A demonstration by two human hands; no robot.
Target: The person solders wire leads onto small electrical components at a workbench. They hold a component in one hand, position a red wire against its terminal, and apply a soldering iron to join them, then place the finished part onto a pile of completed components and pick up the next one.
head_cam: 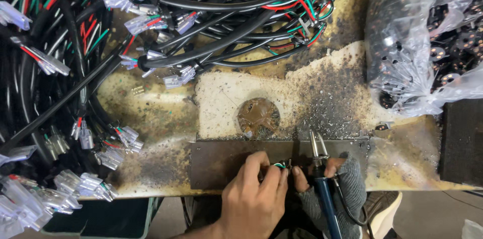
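Note:
My left hand (254, 194) is bare and pinches thin wire ends (282, 165), green and white among them, over a dark metal plate (221, 161) at the bench's near edge. My right hand (337, 181) wears a grey fingerless glove and grips a soldering iron (322, 188) with a blue handle. The iron's metal tip (316, 143) points away from me, just right of the wire ends. My right fingers also touch the wires beside my left fingertips.
Black cables with red, green and white leads and clear plastic connectors (90, 43) cover the left and back of the scorched bench (312, 88). A clear bag of small black parts (422, 38) lies at the right. A round brown pad (258, 117) sits mid-bench. A black block (463, 138) stands far right.

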